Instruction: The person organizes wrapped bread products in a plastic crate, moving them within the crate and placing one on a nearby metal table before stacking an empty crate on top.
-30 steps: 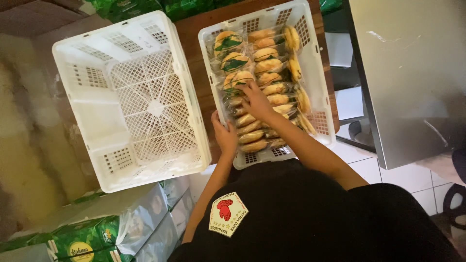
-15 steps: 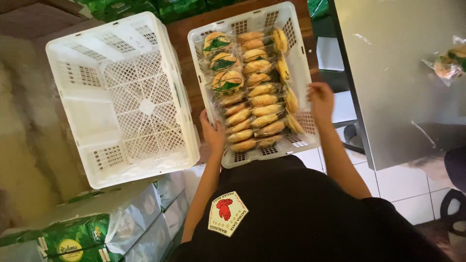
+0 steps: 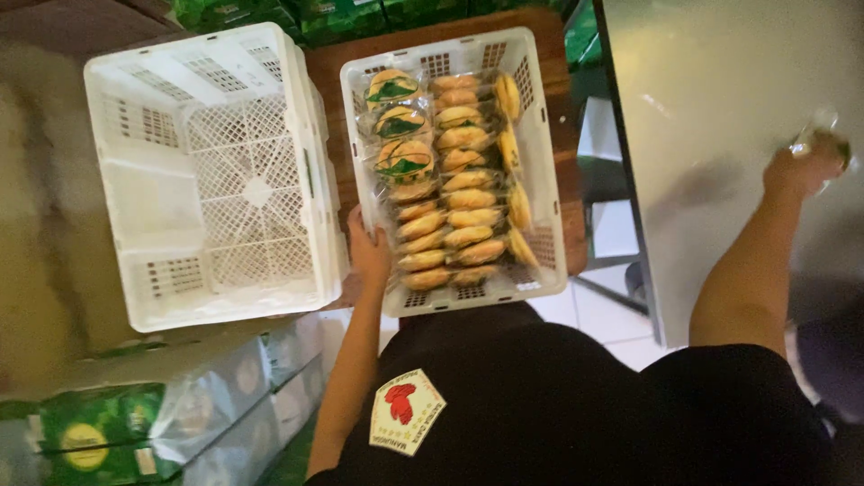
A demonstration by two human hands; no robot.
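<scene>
Mid-sorting: left hand [image 3: 369,256] clasping near-left corner of pastry-filled crate [image 3: 540,180]; right hand [image 3: 801,166] closed around wrapped pastry [image 3: 823,142] over grey table [image 3: 720,108]. Next, likely, careful placing.

Wooden table [image 3: 549,108], grey metal counter [image 3: 720,117] right, white tiled floor [image 3: 594,315], dim light.

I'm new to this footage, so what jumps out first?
A white crate packed with rows of wrapped golden pastries sits at centre, the left hand on its near-left edge. An empty white crate stands beside it. The right hand holds a wrapped item over the grey counter.
</scene>
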